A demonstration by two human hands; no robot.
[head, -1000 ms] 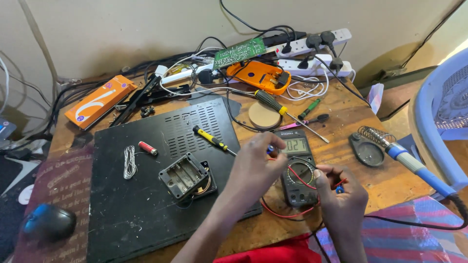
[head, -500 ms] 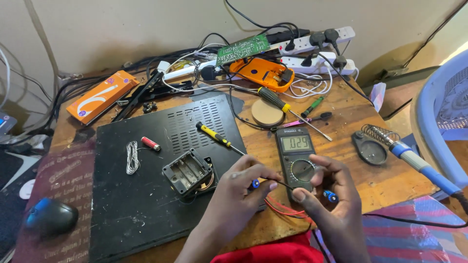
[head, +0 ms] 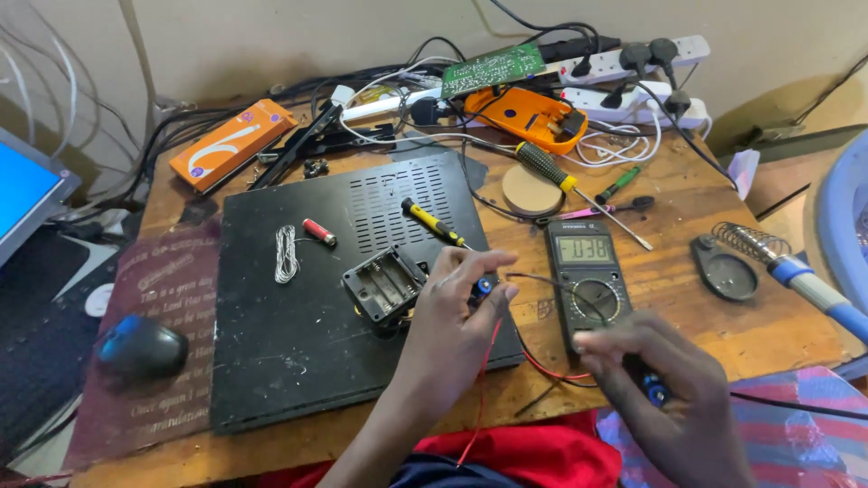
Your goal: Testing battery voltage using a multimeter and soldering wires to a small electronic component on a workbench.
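Both hands sit differently than half a second ago: left hand [head: 452, 316] has gone up-left toward the battery holder [head: 384, 285], right hand [head: 669, 398] has dropped below the multimeter [head: 588, 280]. Right grip is clamped on a black probe [head: 649, 387] just below the multimeter; left grip is clamped on a blue-tipped probe [head: 484, 287] left of it, beside the holder. Red lead [head: 488, 361] runs slack between them. Risk: the probe tip may slip off its contact, or the lead may snag the yellow screwdriver [head: 432, 221]. Beyond the multimeter, a soldering iron [head: 796, 276] lies on the surface [head: 723, 334].
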